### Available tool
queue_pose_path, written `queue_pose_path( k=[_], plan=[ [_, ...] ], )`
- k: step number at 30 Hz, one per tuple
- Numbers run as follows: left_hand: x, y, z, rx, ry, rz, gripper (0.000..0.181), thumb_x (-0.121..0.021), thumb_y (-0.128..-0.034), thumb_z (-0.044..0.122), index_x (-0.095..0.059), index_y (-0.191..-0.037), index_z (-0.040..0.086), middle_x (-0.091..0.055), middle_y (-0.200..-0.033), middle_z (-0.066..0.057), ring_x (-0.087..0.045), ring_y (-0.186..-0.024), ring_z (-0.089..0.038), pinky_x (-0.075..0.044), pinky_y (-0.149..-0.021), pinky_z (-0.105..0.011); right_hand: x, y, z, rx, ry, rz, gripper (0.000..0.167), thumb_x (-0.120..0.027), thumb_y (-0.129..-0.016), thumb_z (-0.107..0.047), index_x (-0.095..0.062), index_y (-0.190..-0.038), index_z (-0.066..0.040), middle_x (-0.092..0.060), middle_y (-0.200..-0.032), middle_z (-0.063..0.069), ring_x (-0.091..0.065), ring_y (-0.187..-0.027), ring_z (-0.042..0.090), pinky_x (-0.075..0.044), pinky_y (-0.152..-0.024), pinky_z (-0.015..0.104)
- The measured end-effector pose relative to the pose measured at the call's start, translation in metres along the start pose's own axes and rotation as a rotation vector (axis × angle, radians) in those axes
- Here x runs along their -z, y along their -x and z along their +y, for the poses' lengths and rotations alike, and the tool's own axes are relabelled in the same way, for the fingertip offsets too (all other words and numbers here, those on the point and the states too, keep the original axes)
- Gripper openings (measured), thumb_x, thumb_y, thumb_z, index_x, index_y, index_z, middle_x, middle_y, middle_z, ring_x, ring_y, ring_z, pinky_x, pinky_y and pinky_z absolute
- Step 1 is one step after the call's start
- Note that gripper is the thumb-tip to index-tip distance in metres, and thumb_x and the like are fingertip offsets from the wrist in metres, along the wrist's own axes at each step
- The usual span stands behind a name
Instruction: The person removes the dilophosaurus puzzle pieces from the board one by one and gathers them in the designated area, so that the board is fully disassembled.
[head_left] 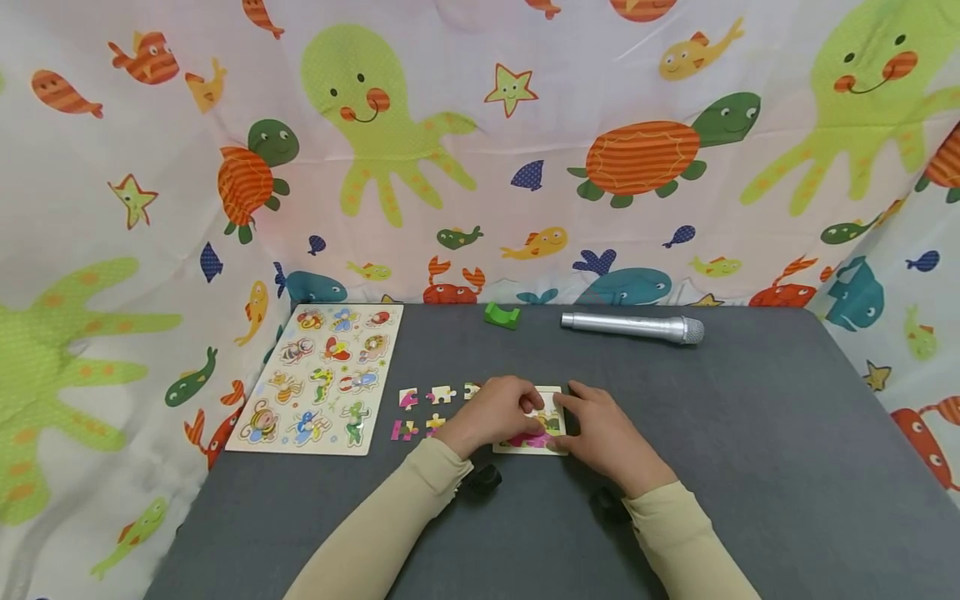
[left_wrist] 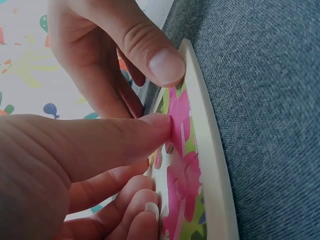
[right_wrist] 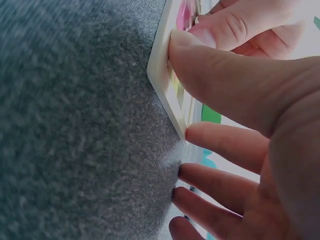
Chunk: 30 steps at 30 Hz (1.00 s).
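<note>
A small jigsaw puzzle board (head_left: 528,451) with a pale frame lies flat on the table between both hands. My left hand (head_left: 495,414) reaches over it, its thumb pressing on a pink puzzle piece (left_wrist: 179,117) inside the frame. The other fingers of that hand curl loosely above the board. On the board's right side, my right hand (head_left: 611,439) rests its thumb on the frame, and its index fingertip touches a far corner. Its remaining fingers are spread beside the board. Several loose puzzle pieces (head_left: 408,397) lie left of the board, one partly hidden by the left hand.
A large peg puzzle board (head_left: 306,379) with insect pictures lies at the left. At the back are a green curved block (head_left: 502,316) and a silver toy microphone (head_left: 632,327). A patterned curtain (head_left: 480,150) hangs behind and beside the grey table (head_left: 750,417).
</note>
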<state>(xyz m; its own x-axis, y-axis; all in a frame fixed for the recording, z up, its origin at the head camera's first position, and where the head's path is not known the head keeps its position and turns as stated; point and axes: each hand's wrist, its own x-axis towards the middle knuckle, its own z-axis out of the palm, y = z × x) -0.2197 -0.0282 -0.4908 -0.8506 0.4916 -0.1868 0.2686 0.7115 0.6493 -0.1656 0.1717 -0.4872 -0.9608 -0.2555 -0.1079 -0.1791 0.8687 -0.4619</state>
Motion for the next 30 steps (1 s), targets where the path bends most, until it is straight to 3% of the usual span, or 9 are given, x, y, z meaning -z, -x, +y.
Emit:
queue_pose_path(
  k=[6,14,22,30],
  plan=[
    [-0.0024,-0.0014,-0.0010,-0.024,-0.013,0.009,0.024,-0.084,-0.0950,0.031,-0.080,-0.112,0.015,-0.066,-0.087,0.004,-0.059,-0.074,-0.010,-0.047,-0.065,-0.024,-0.0004,0.0011,0.0037,0.027,-0.001,0.014,0.064,-0.085,-0.094,-0.024,-0.063,-0.150,-0.005,-0.048,-0.163,0.030,-0.045,-0.150,0.053,-0.043,-0.118,0.066],
    [-0.0041,-0.0020,-0.0019,-0.042,-0.060,0.036,0.020,-0.084,-0.0955,0.031,-0.079,-0.108,0.017,-0.065,-0.089,0.006,-0.057,-0.080,-0.009,-0.049,-0.072,-0.025,-0.0009,-0.0004,0.0037,0.026,-0.004,0.017,0.063,-0.086,-0.093,-0.024,-0.064,-0.149,-0.005,-0.049,-0.163,0.029,-0.045,-0.150,0.053,-0.043,-0.118,0.065],
    [-0.0034,-0.0001,-0.0007,-0.050,0.031,0.053,0.008,-0.074,-0.1033,0.022,-0.077,-0.105,0.015,-0.069,-0.085,0.004,-0.061,-0.059,-0.008,-0.049,-0.061,-0.024,-0.0005,-0.0009,0.0048,0.029,0.001,0.024,0.063,-0.087,-0.092,-0.024,-0.065,-0.148,-0.006,-0.050,-0.162,0.029,-0.046,-0.149,0.053,-0.043,-0.118,0.065],
    [-0.0048,0.0012,0.0008,-0.034,0.042,0.069,0.009,-0.073,-0.1037,0.022,-0.078,-0.103,0.015,-0.071,-0.082,0.004,-0.061,-0.057,-0.007,-0.049,-0.059,-0.023,-0.0018,-0.0007,0.0048,0.021,0.008,0.013,0.063,-0.086,-0.093,-0.024,-0.064,-0.149,-0.006,-0.050,-0.162,0.028,-0.046,-0.150,0.052,-0.042,-0.119,0.066]
  ],
)
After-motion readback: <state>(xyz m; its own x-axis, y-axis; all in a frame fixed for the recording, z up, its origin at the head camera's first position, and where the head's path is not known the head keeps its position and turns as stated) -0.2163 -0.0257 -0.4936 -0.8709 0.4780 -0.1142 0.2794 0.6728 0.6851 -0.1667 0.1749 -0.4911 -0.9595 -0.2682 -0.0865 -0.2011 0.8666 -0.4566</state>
